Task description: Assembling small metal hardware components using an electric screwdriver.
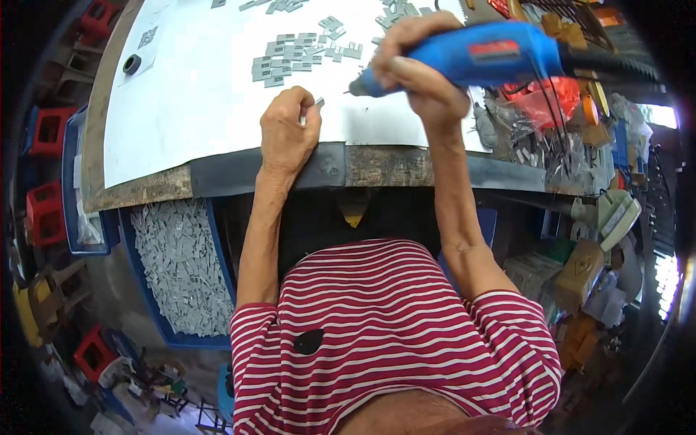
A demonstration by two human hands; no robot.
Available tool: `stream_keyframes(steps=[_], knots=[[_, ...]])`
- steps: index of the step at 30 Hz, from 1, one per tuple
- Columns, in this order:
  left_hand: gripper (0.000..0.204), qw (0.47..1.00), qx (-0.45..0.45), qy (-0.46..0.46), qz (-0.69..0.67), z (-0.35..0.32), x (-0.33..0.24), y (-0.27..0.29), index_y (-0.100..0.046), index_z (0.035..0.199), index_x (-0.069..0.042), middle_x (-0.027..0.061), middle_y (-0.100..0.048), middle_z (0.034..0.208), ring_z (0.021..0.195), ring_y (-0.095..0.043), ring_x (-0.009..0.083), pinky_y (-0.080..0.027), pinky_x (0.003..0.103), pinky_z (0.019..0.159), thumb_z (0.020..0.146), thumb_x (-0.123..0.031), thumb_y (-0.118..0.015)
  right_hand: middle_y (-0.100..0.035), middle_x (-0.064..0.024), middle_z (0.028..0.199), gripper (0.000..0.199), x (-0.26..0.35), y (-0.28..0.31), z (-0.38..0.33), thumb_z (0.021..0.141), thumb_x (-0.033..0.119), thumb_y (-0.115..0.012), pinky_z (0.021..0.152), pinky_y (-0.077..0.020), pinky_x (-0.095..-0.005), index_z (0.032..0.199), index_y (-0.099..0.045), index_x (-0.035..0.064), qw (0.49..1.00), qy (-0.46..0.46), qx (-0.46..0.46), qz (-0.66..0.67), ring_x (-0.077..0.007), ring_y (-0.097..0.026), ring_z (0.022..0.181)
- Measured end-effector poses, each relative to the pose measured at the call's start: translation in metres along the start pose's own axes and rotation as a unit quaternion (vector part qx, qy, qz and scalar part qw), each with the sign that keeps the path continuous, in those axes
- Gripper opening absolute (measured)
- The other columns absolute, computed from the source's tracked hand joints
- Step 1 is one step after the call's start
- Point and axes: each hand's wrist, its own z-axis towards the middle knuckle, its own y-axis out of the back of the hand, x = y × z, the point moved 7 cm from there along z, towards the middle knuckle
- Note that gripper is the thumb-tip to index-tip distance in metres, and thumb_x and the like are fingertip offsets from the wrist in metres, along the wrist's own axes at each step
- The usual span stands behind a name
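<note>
My left hand [288, 129] rests at the near side of the white sheet, its thumb and fingers closed in a pinch. A small grey piece [319, 103] pokes out from those fingertips; most of it is hidden. My right hand [428, 76] is wrapped round a blue electric screwdriver [478, 54], held on its side above the sheet and slightly blurred. Its thin tip points left, toward the pinched piece but apart from it. Beyond my left hand, several flat grey plastic pieces [290, 58] lie in a cluster, with more scattered farther back.
The white sheet [181, 94] covers the worktable, with a black ring [132, 64] at its left. Below the edge stands a blue bin [170, 337] full of small grey pieces. A red plastic bag [554, 98] and clutter crowd the right. Red stools [45, 210] stand at left.
</note>
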Motion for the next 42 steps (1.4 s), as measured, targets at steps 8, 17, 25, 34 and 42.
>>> stream_keyframes(steps=[8,17,25,34,42], knots=[[0.018,0.994,-0.04,0.039,-0.098,-0.006,-0.001,0.024,-0.06,0.094,0.003,0.007,-0.058,0.073,0.06,-0.051,0.0112,-0.042,0.024,0.053,0.076,0.0,-0.056,-0.052,-0.0156,0.079,0.02,0.013,0.043,-0.025,0.075,-0.002,-0.046,0.064,-0.0428,-0.0377,0.094,-0.045,0.0026,0.991,-0.005,-0.13,-0.013,-0.0192,-0.048,0.06],[0.018,0.957,-0.239,0.159,-0.04,-0.097,0.035,0.151,-0.062,0.098,0.001,0.0067,-0.062,0.092,0.084,-0.057,0.0125,-0.046,0.023,0.076,0.081,0.0,-0.058,-0.053,-0.0075,0.066,0.021,-0.021,0.05,-0.005,0.069,-0.002,-0.059,0.059,-0.046,-0.0283,0.085,-0.046,0.0026,0.961,-0.048,-0.273,0.01,-0.0167,-0.053,0.053],[0.02,0.899,-0.32,0.259,0.148,-0.235,0.132,0.247,-0.061,0.099,0.003,0.0084,-0.062,0.091,0.08,-0.057,0.0146,-0.047,0.026,0.072,0.081,-0.004,-0.056,-0.054,-0.0078,0.065,0.016,-0.027,0.043,0.007,0.07,-0.002,-0.056,0.054,-0.0458,-0.0273,0.084,-0.048,0.0018,0.971,-0.021,-0.229,-0.072,-0.0152,-0.053,0.052],[0.016,0.877,-0.349,0.207,0.256,-0.221,0.1,0.236,-0.062,0.097,0.0,0.0082,-0.061,0.088,0.077,-0.056,0.0149,-0.046,0.026,0.066,0.083,-0.006,-0.057,-0.054,-0.0136,0.072,0.014,-0.045,0.057,0.001,0.073,0.002,-0.052,0.067,-0.0432,-0.0374,0.087,-0.052,-0.0015,0.984,-0.018,-0.18,0.006,-0.0207,-0.051,0.062],[0.017,0.989,-0.097,0.067,-0.087,-0.035,-0.017,0.067,-0.061,0.094,-0.002,0.0055,-0.059,0.08,0.069,-0.054,0.0103,-0.044,0.022,0.06,0.078,-0.001,-0.059,-0.056,-0.0129,0.078,0.011,-0.021,0.049,-0.015,0.075,0.007,-0.053,0.069,-0.0385,-0.0386,0.087,-0.051,0.007,0.949,-0.064,-0.285,0.116,-0.0204,-0.05,0.064]])
